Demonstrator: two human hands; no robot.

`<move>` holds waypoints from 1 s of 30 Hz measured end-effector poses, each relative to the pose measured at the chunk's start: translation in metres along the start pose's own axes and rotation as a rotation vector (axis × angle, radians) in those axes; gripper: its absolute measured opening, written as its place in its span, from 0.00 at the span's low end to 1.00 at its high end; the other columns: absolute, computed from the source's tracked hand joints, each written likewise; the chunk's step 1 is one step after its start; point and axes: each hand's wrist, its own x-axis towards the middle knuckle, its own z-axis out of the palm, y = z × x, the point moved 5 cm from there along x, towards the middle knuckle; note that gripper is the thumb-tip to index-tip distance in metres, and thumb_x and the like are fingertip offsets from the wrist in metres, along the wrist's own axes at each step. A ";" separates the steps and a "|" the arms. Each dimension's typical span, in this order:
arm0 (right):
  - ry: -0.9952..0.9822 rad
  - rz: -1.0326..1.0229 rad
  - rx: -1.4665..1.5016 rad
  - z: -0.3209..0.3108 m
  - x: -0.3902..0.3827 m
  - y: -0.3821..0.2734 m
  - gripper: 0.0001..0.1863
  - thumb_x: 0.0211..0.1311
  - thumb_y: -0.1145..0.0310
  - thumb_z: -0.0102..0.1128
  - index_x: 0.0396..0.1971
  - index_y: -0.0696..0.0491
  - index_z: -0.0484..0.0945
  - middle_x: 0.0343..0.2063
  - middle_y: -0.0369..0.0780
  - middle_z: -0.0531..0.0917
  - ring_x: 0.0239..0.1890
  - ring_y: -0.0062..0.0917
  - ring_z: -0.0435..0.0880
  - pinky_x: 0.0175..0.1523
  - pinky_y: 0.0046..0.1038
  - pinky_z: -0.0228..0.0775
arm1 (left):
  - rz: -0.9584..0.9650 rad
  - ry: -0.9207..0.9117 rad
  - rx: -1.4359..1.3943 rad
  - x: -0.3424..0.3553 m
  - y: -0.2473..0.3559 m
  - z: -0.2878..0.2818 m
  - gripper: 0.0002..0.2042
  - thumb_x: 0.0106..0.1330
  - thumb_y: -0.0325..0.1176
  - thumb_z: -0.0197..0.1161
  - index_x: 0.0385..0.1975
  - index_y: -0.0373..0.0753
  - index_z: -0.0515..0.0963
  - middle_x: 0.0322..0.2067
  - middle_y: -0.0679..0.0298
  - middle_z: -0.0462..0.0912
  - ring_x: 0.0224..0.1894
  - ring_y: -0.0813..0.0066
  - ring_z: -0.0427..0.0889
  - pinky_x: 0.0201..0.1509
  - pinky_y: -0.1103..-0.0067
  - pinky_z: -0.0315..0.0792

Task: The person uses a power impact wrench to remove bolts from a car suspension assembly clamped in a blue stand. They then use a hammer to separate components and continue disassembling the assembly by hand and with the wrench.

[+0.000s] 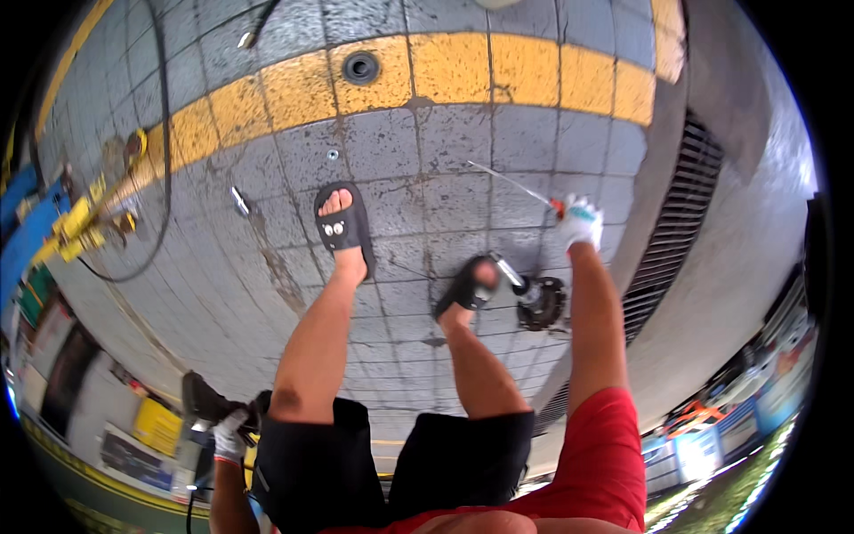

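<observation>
Gloves (587, 233), white, cover both hands of the person, who stands in black sandals (358, 218). Nearest, beside the left thigh, the left hand (229, 434) closes around a bulky dark tool (206, 399); the exact finger placement is too blurred to tell. Further out, the right hand (583, 219) is narrowed around the red handle (558, 206) of a long, thin screwdriver (525, 189). Its shaft points forward and leftward from that hand over the floor tiles (436, 205); whether the tip touches them cannot be told.

Just behind the right hand and to its left lies a dark round metal part (543, 304), with a silver cylinder (507, 271) at its edge. Well ahead of the left hand lies a silver socket (238, 200); to the socket's right and further forward is a small metal ring (333, 155).

Work looks under way rather than finished: both tools are held, the screwdriver shaft engages no part, and the pieces lie loose. How much is done or left cannot be judged from them.

No container can be made out for certain; a yellow boxlike shape (158, 424) left of the left hand shows no contents. Furthest forward, a black ring (360, 68) rests on a yellow stripe (451, 71).
</observation>
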 end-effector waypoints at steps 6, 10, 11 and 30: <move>-0.084 -0.085 0.375 -0.032 -0.241 -0.015 0.20 0.61 0.56 0.63 0.48 0.50 0.78 0.48 0.52 0.85 0.52 0.49 0.84 0.54 0.46 0.77 | 0.288 0.053 -0.471 -0.118 0.005 -0.075 0.11 0.64 0.34 0.70 0.43 0.40 0.81 0.39 0.64 0.84 0.43 0.68 0.84 0.51 0.68 0.81; -0.226 -0.147 0.394 -0.051 -0.351 0.043 0.24 0.59 0.55 0.63 0.52 0.54 0.81 0.37 0.49 0.88 0.41 0.38 0.88 0.47 0.38 0.78 | 0.363 0.208 -0.985 -0.181 -0.071 -0.176 0.14 0.69 0.40 0.68 0.46 0.39 0.81 0.43 0.63 0.85 0.44 0.66 0.84 0.52 0.67 0.81; -0.267 -0.130 0.437 -0.061 -0.363 0.046 0.23 0.57 0.58 0.64 0.48 0.58 0.82 0.31 0.45 0.87 0.32 0.33 0.87 0.40 0.36 0.78 | 0.355 0.214 -1.120 -0.192 -0.074 -0.203 0.14 0.69 0.41 0.68 0.46 0.39 0.81 0.44 0.63 0.85 0.44 0.66 0.84 0.53 0.67 0.81; -0.254 -0.289 -0.260 -0.333 -0.738 -0.558 0.23 0.70 0.51 0.53 0.46 0.54 0.86 0.45 0.45 0.89 0.47 0.36 0.89 0.52 0.42 0.78 | -0.094 0.319 -2.202 0.024 -0.285 -0.580 0.17 0.66 0.52 0.63 0.33 0.44 0.77 0.27 0.63 0.81 0.19 0.65 0.77 0.23 0.73 0.75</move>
